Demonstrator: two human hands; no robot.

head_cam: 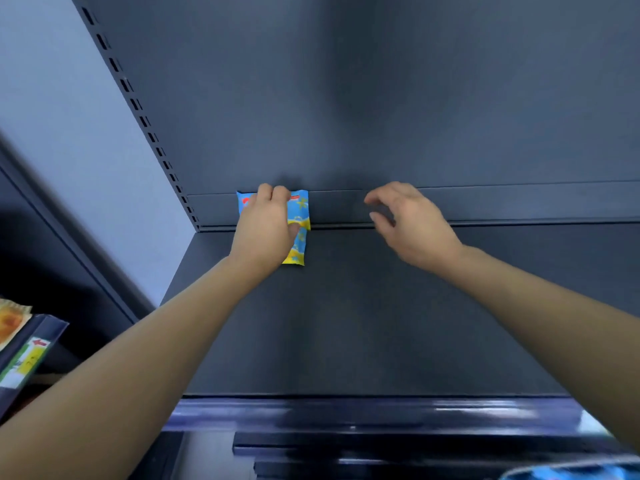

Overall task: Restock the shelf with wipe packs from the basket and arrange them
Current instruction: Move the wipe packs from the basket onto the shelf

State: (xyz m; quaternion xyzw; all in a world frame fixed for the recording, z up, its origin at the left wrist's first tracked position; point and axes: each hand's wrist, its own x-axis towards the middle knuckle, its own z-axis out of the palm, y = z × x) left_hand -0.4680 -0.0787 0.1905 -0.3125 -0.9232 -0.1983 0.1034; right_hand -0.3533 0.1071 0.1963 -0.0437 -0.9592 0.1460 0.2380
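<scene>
A blue and yellow wipe pack (300,223) stands at the back left of the dark shelf (363,323), leaning against the back panel. My left hand (266,230) grips it, fingers curled over its top edge and thumb against its front. My right hand (412,223) hovers to the right of the pack, near the back panel, fingers loosely curled and holding nothing. At the bottom right corner a blurred blue shape (571,472) shows; I cannot tell if it is the basket.
The shelf's front rail (363,414) runs across below my arms. A slotted upright (138,109) bounds the shelf on the left. A neighbouring shelf (27,355) at lower left carries a price label and an orange packet.
</scene>
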